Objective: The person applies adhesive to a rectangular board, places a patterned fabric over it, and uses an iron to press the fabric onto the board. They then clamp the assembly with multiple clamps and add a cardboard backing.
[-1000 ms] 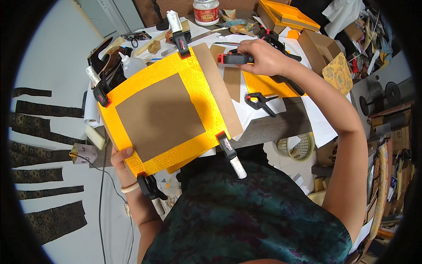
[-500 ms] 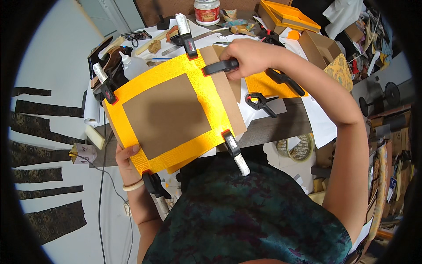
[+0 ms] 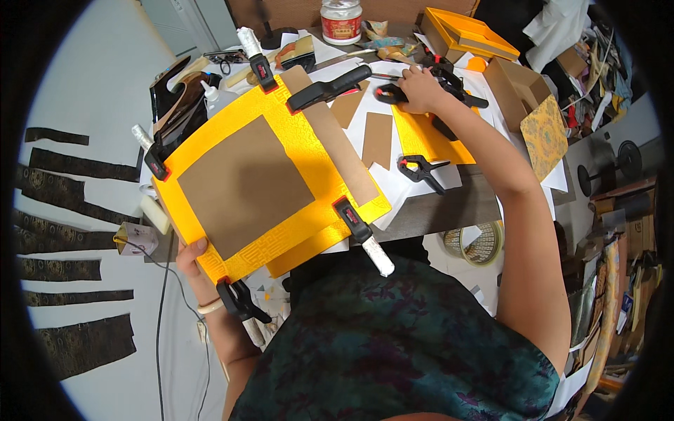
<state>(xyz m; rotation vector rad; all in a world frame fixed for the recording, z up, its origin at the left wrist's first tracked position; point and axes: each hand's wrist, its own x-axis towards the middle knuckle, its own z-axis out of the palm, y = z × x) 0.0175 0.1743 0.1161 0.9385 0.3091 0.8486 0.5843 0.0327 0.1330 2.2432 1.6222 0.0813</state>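
My left hand [image 3: 191, 258] grips the lower left edge of a brown board with a yellow patterned border [image 3: 246, 242], thumb on top and fingers hidden beneath. Black spring clamps pinch the board's edges: an upper clamp [image 3: 260, 71], a left clamp [image 3: 156, 163], a bottom clamp [image 3: 240, 300], a right clamp [image 3: 353, 220] and one at the upper right corner [image 3: 326, 90]. Some handles are wrapped in white. A plain cardboard strip [image 3: 342, 154] lies along the right side. My right hand [image 3: 421, 91] reaches over the table, its fingers closed on a loose spring clamp [image 3: 390, 93].
Another loose clamp [image 3: 422, 172] lies on the table near a yellow sheet [image 3: 446, 146]. Behind stand a jar with a red label [image 3: 341, 22] and a yellow box [image 3: 469, 35]. An open cardboard box [image 3: 518, 83] is at right; a basket [image 3: 477, 244] stands on the floor.
My right hand has let go of the clamp at the board's upper right corner and moved right to a loose clamp. The board has shifted slightly left in my left hand.
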